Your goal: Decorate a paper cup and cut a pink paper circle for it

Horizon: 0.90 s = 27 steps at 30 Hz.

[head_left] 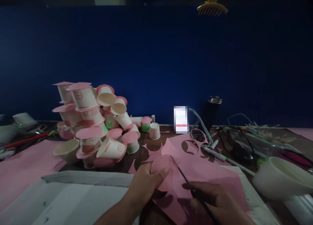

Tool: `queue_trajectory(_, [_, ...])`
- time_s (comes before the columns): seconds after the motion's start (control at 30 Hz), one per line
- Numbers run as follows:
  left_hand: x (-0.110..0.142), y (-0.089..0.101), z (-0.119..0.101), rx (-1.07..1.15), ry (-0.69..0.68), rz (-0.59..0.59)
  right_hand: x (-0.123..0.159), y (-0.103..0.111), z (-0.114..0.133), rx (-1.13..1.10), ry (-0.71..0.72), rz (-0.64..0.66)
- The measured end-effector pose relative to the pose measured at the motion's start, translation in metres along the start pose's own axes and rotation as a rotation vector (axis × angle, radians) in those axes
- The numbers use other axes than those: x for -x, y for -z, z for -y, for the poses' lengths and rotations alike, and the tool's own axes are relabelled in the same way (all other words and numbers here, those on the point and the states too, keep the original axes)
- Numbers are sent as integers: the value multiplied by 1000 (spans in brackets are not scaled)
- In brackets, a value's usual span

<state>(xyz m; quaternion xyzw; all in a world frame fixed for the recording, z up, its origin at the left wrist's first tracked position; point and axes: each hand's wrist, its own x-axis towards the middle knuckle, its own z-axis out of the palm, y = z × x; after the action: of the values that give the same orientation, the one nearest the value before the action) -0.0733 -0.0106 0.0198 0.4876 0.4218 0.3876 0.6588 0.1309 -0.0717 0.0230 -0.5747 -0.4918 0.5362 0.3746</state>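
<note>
My left hand (144, 182) pinches a rounded piece of pink paper (161, 163), its thumb lying across the front. In my right hand (215, 199) is a pair of dark scissors (182, 172), whose narrow blades point up and left to the paper's right edge. Whether the blades are parted or closed I cannot tell. Beneath both hands spreads a larger pink sheet (215, 172) with round holes cut from it. Pink offcuts (153, 150) lie just beyond my left hand.
Stacked paper cups (85, 99) with pink disc tops stand at the left. A white tray or box (85, 199) lies in front of them. A lit phone (181, 120), a black flask (213, 112) and cables are at the back. A white bowl (276, 179) sits at the right.
</note>
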Motion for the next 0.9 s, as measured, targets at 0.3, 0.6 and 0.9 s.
queue_trajectory(0.3, [2,-3,-4,157,36,96,1,2,-1,19,-32,-33])
queue_trajectory(0.6, [-2,-4,-5,231,82,150,0,3,-2,13,-15,-10])
queue_trajectory(0.9, [1,-2,-10,177,104,5,-1,4,-1,30,7,-39])
